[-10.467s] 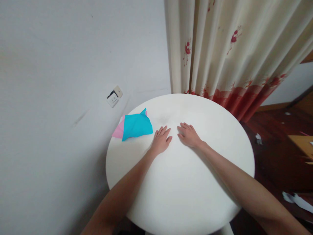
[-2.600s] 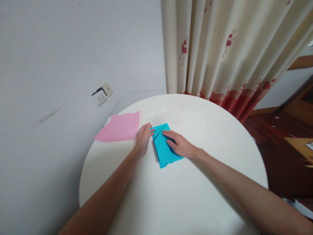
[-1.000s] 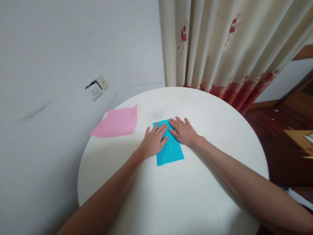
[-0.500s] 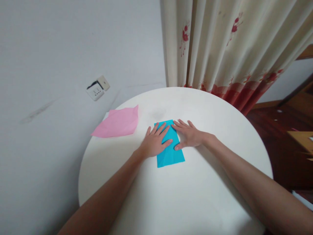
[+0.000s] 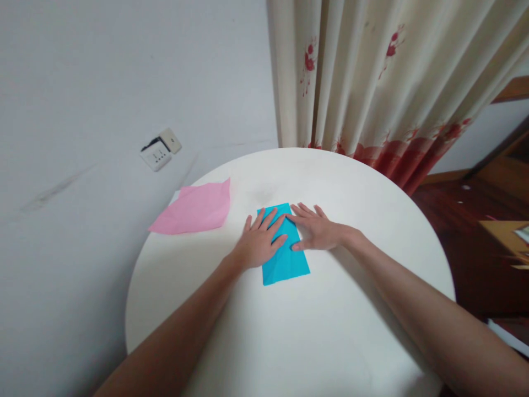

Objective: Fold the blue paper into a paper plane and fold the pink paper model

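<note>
A blue sheet of paper [image 5: 285,264], longer than it is wide and lightly creased, lies flat on the white round table [image 5: 264,342]. My left hand [image 5: 257,242] rests on its left side with the fingers spread, covering part of that edge. At the paper's right edge is my right hand [image 5: 316,229], open, its thumb and index fingertip touching the blue surface. Neither hand grips anything.
Pink paper [image 5: 194,209] lies at the table's far left edge, with a bit of white showing beneath it. Behind the table are a wall with a socket [image 5: 157,155] and a patterned curtain [image 5: 372,82]. A wooden piece of furniture [image 5: 502,234] stands at the right.
The whole view has shifted slightly. Both hands stay spread at the blue paper, with hardly any movement against it. The pink paper lies as before.
</note>
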A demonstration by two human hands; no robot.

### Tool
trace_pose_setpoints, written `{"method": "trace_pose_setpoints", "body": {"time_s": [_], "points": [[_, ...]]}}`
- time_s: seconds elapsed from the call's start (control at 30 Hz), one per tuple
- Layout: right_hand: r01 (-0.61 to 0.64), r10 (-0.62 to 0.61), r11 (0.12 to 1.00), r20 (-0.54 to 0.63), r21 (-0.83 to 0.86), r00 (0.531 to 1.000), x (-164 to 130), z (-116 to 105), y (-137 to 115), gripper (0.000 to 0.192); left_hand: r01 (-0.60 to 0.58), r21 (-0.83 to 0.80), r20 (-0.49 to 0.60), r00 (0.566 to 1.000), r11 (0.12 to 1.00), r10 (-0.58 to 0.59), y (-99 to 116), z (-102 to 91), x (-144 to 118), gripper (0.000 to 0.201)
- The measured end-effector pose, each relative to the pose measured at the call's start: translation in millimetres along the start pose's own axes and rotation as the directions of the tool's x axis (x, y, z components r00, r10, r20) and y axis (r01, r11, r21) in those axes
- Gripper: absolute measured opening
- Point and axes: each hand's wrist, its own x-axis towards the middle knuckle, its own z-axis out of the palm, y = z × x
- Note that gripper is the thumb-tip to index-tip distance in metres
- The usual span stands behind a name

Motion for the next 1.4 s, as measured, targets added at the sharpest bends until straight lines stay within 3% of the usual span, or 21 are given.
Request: {"method": "trace_pose_setpoints", "body": {"time_s": [0.07,0.13,0.37,0.53,0.63,0.77,1.0,1.2,1.4], "points": [[-0.050,0.047,0.998,-0.100,-0.033,0.994,5,6,0,0.073,-0.007,-0.002,0.013,1.000,1.000,0.007,-1,0.6,0,0.059],[-0.097,0.083,0.993,-0.175,-0.073,0.981,10,12,0,0.062,-0.018,-0.011,0.025,1.000,1.000,0.018,-3,1.2,-1,0.057],[-0.241,0.187,0.960,-0.314,-0.145,0.931,21,21,-1,0.062,-0.033,-0.050,0.035,0.999,0.998,0.034,-4,0.8,-1,0.053],[-0.217,0.166,0.965,-0.304,-0.144,0.938,22,19,1,0.067,-0.012,-0.053,0.015,1.000,0.999,0.013,-3,-0.4,2,0.058],[-0.130,0.090,0.981,-0.260,-0.141,0.961,20,17,0,0.071,0.016,-0.066,-0.014,1.000,0.998,-0.017,-2,0.0,4,0.065],[0.006,-0.033,0.993,-0.219,-0.119,0.975,19,17,-1,0.074,0.037,-0.054,-0.027,0.999,0.998,-0.038,-1,1.5,5,0.058],[0.091,-0.110,0.991,-0.210,-0.097,0.971,20,22,-2,0.080,0.090,-0.058,-0.036,0.995,0.994,-0.092,0,3.4,7,0.056],[0.067,-0.092,0.992,-0.234,-0.111,0.968,20,23,-8,0.073,0.080,-0.054,-0.038,0.996,0.995,-0.082,-2,5.5,8,0.056],[-0.055,0.020,0.991,-0.279,-0.118,0.960,23,24,-7,0.062,0.060,-0.058,-0.024,0.998,0.997,-0.062,-3,5.1,9,0.056]]}}
